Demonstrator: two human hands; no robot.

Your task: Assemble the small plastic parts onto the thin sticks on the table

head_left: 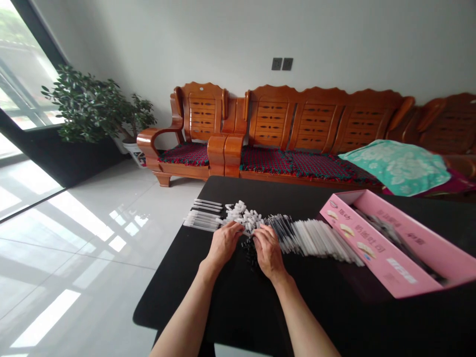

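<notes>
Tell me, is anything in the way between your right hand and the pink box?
Yes. A long, fanned-out row of white plastic pen barrels lies flat between the right hand and the pink box. It stops just short of the box.

Head-worn view, close above the left hand (223, 243) and right hand (269, 253), facing forward and down

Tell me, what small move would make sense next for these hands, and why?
Probably the right hand should pick a single refill from the row beside it, since it sits right at that row's end, while the left hand is nearest the white caps.
</notes>
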